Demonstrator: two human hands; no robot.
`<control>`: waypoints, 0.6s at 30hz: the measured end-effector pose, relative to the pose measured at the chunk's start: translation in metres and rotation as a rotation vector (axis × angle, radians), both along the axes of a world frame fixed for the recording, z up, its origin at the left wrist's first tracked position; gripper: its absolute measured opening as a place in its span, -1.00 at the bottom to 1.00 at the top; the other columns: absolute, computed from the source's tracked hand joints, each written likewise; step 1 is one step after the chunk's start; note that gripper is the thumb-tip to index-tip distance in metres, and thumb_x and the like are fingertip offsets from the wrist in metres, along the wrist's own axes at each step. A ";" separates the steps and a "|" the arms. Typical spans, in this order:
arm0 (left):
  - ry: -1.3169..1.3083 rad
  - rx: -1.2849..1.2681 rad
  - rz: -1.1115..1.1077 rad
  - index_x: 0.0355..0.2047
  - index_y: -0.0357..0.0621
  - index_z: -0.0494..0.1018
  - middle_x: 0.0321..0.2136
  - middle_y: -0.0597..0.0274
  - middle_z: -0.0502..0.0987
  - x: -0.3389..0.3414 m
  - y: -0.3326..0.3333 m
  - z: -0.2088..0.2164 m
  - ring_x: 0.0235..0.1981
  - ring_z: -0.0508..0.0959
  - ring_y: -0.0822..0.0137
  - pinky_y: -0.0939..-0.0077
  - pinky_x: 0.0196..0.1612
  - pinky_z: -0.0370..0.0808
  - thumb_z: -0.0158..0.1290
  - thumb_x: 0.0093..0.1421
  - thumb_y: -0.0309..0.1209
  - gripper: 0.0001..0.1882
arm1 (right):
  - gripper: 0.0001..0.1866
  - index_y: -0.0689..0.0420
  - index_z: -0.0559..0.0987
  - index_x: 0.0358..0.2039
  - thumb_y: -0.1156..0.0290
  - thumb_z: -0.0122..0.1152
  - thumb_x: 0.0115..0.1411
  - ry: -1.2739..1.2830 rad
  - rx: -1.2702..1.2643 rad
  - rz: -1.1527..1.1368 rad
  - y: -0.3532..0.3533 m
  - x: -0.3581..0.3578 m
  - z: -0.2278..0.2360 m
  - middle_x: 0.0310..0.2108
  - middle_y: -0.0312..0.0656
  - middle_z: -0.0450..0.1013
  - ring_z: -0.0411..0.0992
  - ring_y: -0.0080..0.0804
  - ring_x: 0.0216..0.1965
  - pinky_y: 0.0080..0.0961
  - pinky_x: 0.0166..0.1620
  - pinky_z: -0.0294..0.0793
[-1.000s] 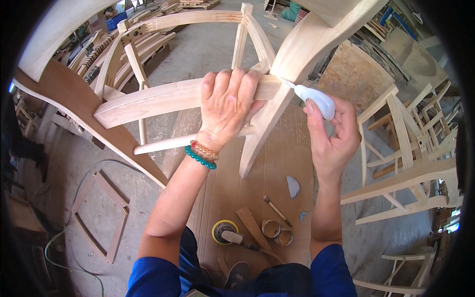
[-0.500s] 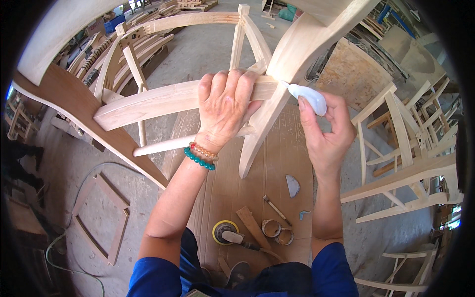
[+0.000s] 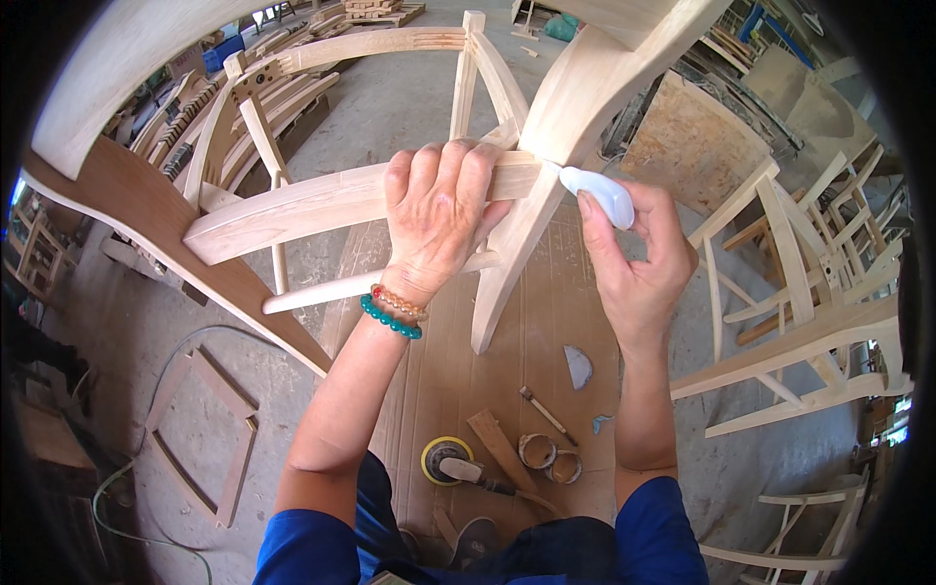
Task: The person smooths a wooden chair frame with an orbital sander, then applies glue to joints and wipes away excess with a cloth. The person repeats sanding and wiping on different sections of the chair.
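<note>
L hand (image 3: 439,210) is gripping curved chair rail (image 3: 292,216), R hand (image 3: 639,268) is pinching white squeeze btl (image 3: 602,197) betw. thumb & fingers, nozzle (image 3: 553,169) sitting at rail's joint w/ chair leg (image 3: 507,278), where light, even pressure & steady bracing are prob serving best.

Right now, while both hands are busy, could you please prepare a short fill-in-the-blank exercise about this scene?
1. The right hand holds a pale squeeze bottle near the ____ end of the curved chair rail.
2. The left hand grips that rail; its wrist wears beaded ____.
3. A disc sander with a ____ rim lies on the cardboard.

Missing words: right; bracelets; yellow.
</note>
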State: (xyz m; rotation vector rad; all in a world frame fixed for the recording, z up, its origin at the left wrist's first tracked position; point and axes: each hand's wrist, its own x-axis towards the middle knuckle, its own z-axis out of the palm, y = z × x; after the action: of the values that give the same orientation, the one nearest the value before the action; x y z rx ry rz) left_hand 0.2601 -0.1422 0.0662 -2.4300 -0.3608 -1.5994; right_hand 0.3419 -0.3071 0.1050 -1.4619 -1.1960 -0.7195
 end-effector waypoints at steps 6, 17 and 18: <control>0.007 -0.005 0.011 -0.11 0.08 0.38 -0.29 0.41 0.45 0.000 0.001 -0.001 -0.25 0.40 0.31 0.26 0.01 0.16 0.32 -0.22 -0.09 -0.37 | -0.82 0.19 0.54 -0.34 0.51 0.37 0.04 -0.013 -0.003 0.002 0.001 0.001 0.001 -0.46 -0.21 0.53 0.47 -0.47 -0.50 -0.54 -0.40 0.46; 0.004 0.001 0.010 -0.12 0.06 0.39 -0.27 0.42 0.47 0.000 0.001 -0.002 -0.24 0.41 0.31 0.27 0.01 0.16 0.32 -0.21 -0.09 -0.38 | -0.83 0.19 0.54 -0.35 0.50 0.36 0.05 -0.009 -0.004 0.009 0.002 0.001 0.002 -0.47 -0.20 0.52 0.46 -0.46 -0.51 -0.53 -0.41 0.45; 0.004 0.002 0.010 -0.12 0.06 0.39 -0.26 0.42 0.47 0.000 0.001 -0.002 -0.24 0.41 0.32 0.27 0.01 0.16 0.32 -0.21 -0.10 -0.38 | -0.83 0.19 0.54 -0.35 0.50 0.36 0.05 -0.010 -0.007 0.009 0.002 0.001 0.002 -0.48 -0.20 0.52 0.46 -0.46 -0.51 -0.53 -0.41 0.45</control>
State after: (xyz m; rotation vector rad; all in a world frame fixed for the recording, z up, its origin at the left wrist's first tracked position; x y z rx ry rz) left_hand 0.2599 -0.1409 0.0646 -2.4254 -0.3695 -1.5903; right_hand 0.3426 -0.3051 0.1067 -1.4590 -1.2135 -0.7183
